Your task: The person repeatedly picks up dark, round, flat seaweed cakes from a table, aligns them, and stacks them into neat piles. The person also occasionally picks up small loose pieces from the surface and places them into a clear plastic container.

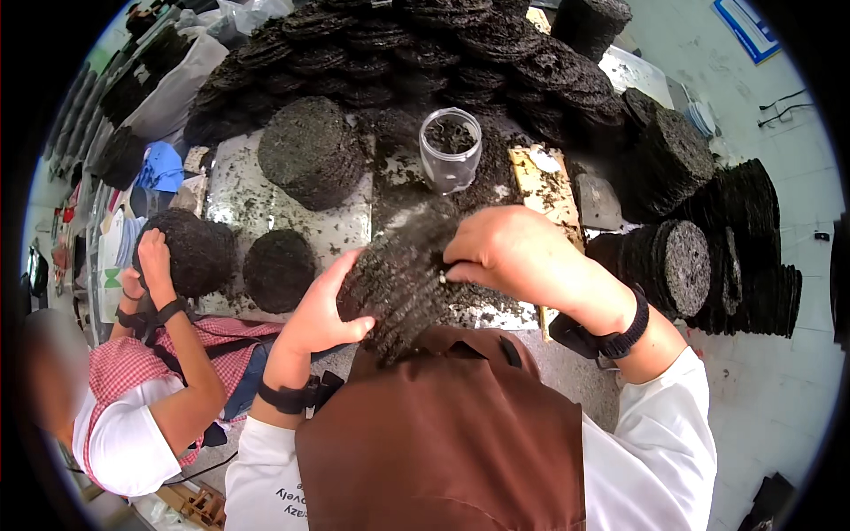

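Note:
A stack of dark, round, dried sheets, seemingly seaweed (398, 292), is tilted just above my brown apron. My left hand (325, 308) grips its left side, thumb towards me. At the stack's right edge is my right hand (511, 255), thumb and fingertips pinched together at a small pale bit; whether they also hold a sheet's edge is unclear. Beyond the stack stands a clear plastic jar (451, 149) with dark scraps inside. Two more round stacks, a large one (312, 152) and a smaller one (279, 271), rest on the metal tabletop to the left.
A big heap of dark round stacks (398, 60) fills the table's back. More stacks (684, 269) lie at the right, beside a crumb-strewn wooden board (541, 186). At the left, a co-worker's hands (156, 259) are on another stack (192, 252). Dark crumbs cover the tabletop (232, 192).

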`<state>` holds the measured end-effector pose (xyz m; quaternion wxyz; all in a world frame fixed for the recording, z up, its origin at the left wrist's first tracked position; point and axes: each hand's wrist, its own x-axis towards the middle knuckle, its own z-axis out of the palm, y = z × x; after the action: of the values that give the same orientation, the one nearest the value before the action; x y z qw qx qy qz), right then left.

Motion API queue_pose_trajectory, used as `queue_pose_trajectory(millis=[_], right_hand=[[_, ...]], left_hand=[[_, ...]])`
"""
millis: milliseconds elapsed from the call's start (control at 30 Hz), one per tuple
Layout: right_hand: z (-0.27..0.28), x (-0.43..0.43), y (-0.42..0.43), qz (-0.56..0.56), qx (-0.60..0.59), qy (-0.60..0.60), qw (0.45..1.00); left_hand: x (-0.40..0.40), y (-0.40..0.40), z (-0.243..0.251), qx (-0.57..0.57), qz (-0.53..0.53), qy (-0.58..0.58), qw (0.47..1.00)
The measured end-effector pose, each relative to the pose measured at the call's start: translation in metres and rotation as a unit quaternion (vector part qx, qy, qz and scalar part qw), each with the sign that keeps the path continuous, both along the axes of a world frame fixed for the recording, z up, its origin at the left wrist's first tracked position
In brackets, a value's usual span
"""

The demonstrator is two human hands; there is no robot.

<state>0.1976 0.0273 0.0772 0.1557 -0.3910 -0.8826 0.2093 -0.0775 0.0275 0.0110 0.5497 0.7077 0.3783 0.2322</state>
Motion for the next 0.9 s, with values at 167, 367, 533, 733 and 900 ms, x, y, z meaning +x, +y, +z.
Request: queue_pose_trajectory(millis=[167,367,533,733,900], right_hand=[[-0.008,-0.001,-0.007,0.030,-0.020,-0.011,0.999],[-0.031,0.002,0.015,0.122,-0.100,0.047,0.986],[-0.051,0.003,0.038,0.127,-0.120,0.127,0.977],[-0.059,0.021,0.069,0.039,-0.163,0.163,0.972],[-0.057,0.040,0.122,-0.131,-0.136,0.228,0.955]], left_hand=[[0.006,0.002,-0.002,-0.014,-0.028,0.024,0.999],[0.002,0.006,-0.010,0.006,-0.052,0.081,0.995],[0.003,0.012,-0.010,-0.054,-0.017,0.058,0.997],[0.009,0.020,-0.028,-0.047,0.008,0.060,0.997],[0.017,0.026,-0.028,-0.092,0.017,0.090,0.992]])
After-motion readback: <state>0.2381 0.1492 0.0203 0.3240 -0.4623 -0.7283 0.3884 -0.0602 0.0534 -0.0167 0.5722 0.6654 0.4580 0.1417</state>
